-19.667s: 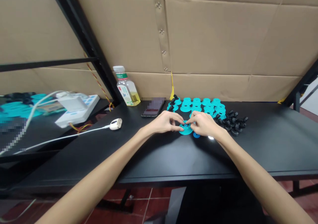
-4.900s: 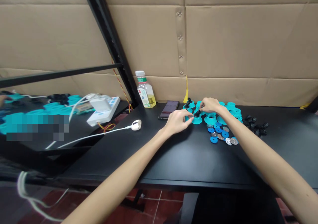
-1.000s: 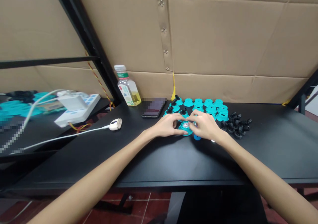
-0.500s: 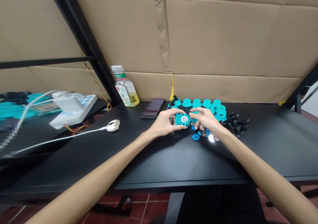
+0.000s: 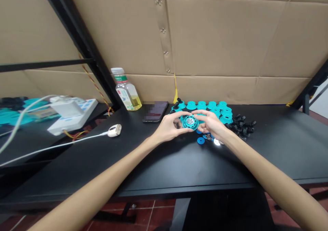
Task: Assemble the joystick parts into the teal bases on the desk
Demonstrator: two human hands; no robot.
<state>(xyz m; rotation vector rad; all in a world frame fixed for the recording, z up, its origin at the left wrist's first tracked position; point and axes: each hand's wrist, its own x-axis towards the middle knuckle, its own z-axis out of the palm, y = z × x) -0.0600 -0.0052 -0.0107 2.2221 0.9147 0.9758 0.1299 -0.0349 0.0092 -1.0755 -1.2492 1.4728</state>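
Note:
My left hand (image 5: pixel 171 126) grips a teal round plastic part (image 5: pixel 190 122) between thumb and fingers, above the table. The part's slotted face is turned toward me, with a silver perforated disc in its centre. On the right, my right hand (image 5: pixel 210 123) has its fingers closed at the part's upper right edge; some fingertips are hidden. Just below the hands lie blue discs (image 5: pixel 201 140) and shiny metal discs (image 5: pixel 217 142). Behind them stand several teal flanged parts (image 5: pixel 212 105) in rows, partly covered by my hands.
A heap of small black plastic pieces (image 5: pixel 242 126) lies right of the teal rows. To the left are a phone (image 5: pixel 156 111), a bottle of yellow liquid (image 5: pixel 127 91) and a cream-coloured device (image 5: pixel 114 130) on a white cable. A white power strip (image 5: pixel 74 116) is farther left.
My right hand has moved left and now touches the teal part's edge. The part, still in my left hand, is turned more squarely toward me. The view has shifted slightly.

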